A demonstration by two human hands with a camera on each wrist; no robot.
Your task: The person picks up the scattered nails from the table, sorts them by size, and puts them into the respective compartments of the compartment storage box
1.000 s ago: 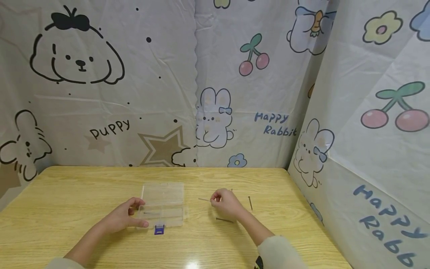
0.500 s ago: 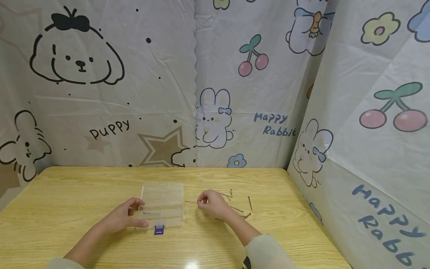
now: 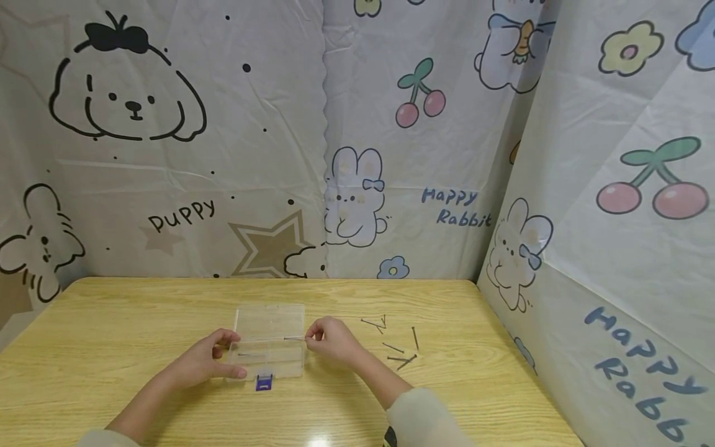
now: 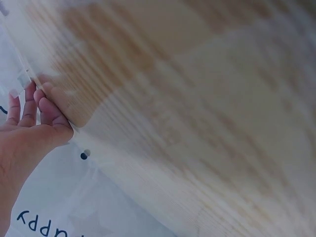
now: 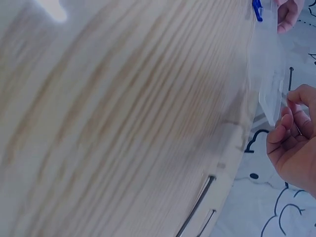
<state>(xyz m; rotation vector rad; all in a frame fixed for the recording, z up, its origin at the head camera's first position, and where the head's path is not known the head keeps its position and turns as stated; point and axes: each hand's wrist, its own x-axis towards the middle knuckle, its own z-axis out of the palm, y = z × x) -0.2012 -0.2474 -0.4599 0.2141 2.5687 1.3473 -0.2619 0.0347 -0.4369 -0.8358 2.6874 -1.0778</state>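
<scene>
A clear plastic box (image 3: 286, 370) with a blue latch (image 3: 264, 382) lies on the table with its lid (image 3: 269, 320) raised at the back. My left hand (image 3: 203, 361) grips the box's left side, thumb at the front and fingers behind. Between thumb and fingertips, my right hand (image 3: 335, 343) pinches a thin metal nail (image 3: 293, 338); its headed end points left over the box's right part. That nail (image 5: 291, 79) also shows beside the box in the right wrist view. Another nail (image 3: 251, 354) lies inside the left part of the box.
Several loose nails (image 3: 393, 348) are scattered on the wooden table (image 3: 139, 310) right of the box. Two nails (image 5: 196, 205) show close up in the right wrist view. A printed cloth (image 3: 268, 155) hangs behind the table and along its right side.
My right hand has moved left with the nail, from beside the loose nails to the right edge of the box. My left hand stays on the box.
</scene>
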